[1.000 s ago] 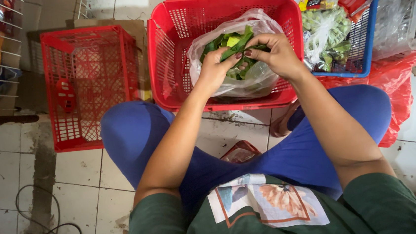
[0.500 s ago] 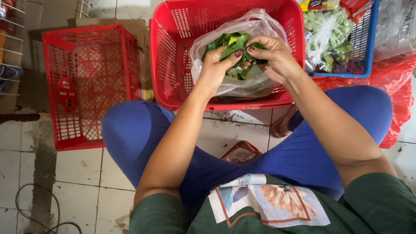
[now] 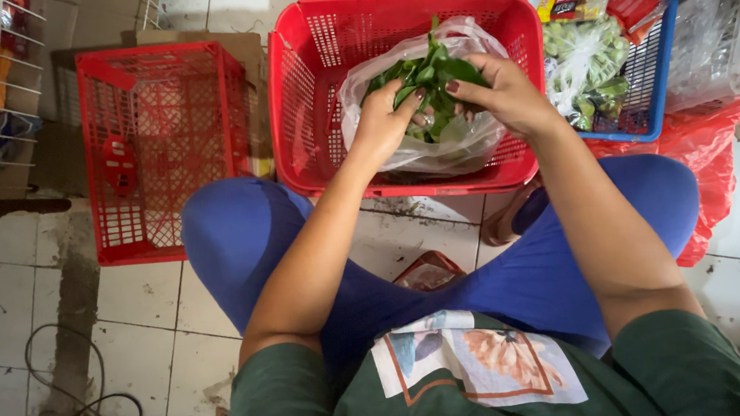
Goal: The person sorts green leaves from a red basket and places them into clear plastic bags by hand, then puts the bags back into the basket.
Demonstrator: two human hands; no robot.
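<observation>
Your left hand [image 3: 385, 119] and right hand [image 3: 506, 92] both pinch the bunch of green leaves [image 3: 430, 76], fingers closed on it from either side. The bunch stands stems-down in the clear plastic bag [image 3: 453, 144], inside the red basket [image 3: 309, 107], leaf tips pointing away from you.

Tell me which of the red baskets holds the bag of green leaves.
The red basket in the middle, directly before the person; both hands reach into its clear bag of leaves. The left red crate looks empty.

Single head-worn view, looking steeply down (close over lap), facing baskets on floor ahead
</observation>
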